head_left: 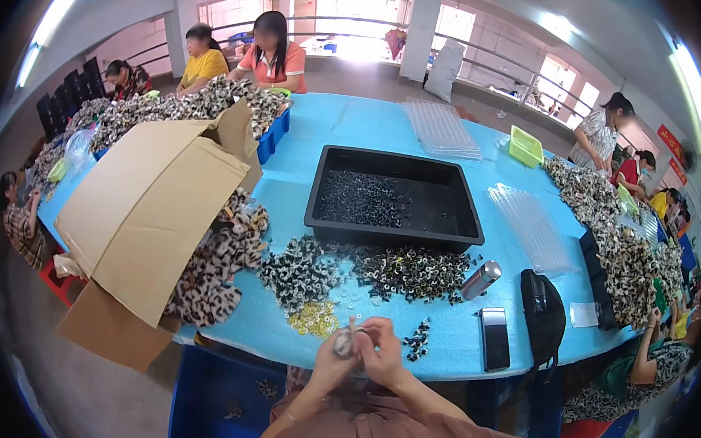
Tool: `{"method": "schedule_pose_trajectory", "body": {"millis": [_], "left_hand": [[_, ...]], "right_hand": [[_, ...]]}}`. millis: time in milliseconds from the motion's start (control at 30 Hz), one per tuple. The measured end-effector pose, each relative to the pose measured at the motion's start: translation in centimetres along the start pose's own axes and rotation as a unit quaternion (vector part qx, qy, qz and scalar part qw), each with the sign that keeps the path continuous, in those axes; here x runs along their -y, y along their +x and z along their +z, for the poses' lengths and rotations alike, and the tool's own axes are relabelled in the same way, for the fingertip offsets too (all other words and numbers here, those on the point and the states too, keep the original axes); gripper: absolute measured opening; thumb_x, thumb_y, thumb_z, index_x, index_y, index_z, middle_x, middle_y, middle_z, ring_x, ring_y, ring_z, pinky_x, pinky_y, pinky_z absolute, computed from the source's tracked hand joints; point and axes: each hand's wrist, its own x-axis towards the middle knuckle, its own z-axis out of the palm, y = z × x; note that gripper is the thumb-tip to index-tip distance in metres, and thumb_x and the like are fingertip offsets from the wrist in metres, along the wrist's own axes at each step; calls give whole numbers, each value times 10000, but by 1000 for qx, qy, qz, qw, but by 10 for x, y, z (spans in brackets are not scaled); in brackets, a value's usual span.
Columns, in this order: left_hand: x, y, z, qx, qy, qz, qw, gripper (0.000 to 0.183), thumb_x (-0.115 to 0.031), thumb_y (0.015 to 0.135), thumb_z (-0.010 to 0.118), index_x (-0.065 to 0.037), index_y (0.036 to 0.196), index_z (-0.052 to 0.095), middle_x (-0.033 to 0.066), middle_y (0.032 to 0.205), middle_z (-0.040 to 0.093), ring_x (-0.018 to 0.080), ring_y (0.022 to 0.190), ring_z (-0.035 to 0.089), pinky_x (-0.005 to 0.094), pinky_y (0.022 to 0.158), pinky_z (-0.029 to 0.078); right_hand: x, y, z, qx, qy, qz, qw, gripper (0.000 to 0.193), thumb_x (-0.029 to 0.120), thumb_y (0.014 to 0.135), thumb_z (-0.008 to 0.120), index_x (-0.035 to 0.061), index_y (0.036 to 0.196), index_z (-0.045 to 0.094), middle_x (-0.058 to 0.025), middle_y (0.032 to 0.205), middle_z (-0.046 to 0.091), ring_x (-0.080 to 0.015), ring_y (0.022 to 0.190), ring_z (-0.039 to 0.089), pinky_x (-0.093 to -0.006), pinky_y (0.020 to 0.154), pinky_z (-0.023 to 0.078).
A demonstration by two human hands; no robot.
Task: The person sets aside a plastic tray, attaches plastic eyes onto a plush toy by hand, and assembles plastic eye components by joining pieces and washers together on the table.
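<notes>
Grey-and-white plush shows in the head view as a small rounded piece (345,344), held in front of the person's body at the near edge of the blue-covered table (289,188). The left hand (332,362) is curled around it from below and the left, while the right hand (380,351) closes in with bent fingers and thumb at its right side; exactly which fingertips press on it is too small to tell. Just beyond the hands lies a patch of yellow rings (313,320), with a heap of black-and-white ringed parts (296,272) behind it and a pile of black and yellowish parts (411,274) to the right. Farther back stands a black rectangular tray (439,196), small black parts spread mostly over its left half. Near the right hand is a loose cluster of black parts (417,340); beyond that come a metal flask (481,280), a dark smartphone (495,339) and a black fabric bag (541,312). To the left, an opened cardboard box (141,204) leans over spotted plush pieces (208,291)
</notes>
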Motion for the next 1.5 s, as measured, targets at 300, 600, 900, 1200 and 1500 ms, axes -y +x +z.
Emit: {"method": "schedule_pose_trajectory", "body": {"millis": [300,600,900,1200,1500], "left_hand": [[-15,4,12,-34,-171,-186,967,250,-109,872,649,-37,1102,581,26,955,642,102,836,615,252,697,512],[-26,-2,10,8,-257,-217,942,322,-186,884,675,35,1108,603,61,974,672,116,852,641,271,746,525],[-26,-28,21,-47,-259,-206,942,308,-90,858,676,41,1125,597,76,995,672,127,862,647,281,763,534],[-30,-25,18,-102,-150,-123,976,262,-82,853,690,29,1066,586,49,968,672,64,841,599,223,730,496],[-29,-22,14,-84,-96,-108,986,246,-80,845,701,17,1030,570,20,913,654,28,797,553,194,672,470]], "right_hand": [[-3,41,-12,83,-72,123,986,221,91,939,521,65,1143,441,-40,773,565,-75,548,477,-250,496,392],[-4,49,-12,50,106,206,972,212,225,958,579,60,1051,485,36,570,491,-16,506,390,-201,460,280],[-15,28,-22,8,4,-71,997,169,57,840,682,44,979,586,-26,684,586,-100,639,547,-233,583,430],[4,-10,-56,179,41,-27,983,228,-47,682,764,8,885,675,-104,868,693,-194,749,640,-285,659,497],[0,-7,-52,150,28,-46,987,221,0,685,785,30,888,700,-79,853,678,-162,713,620,-261,594,493]]}}
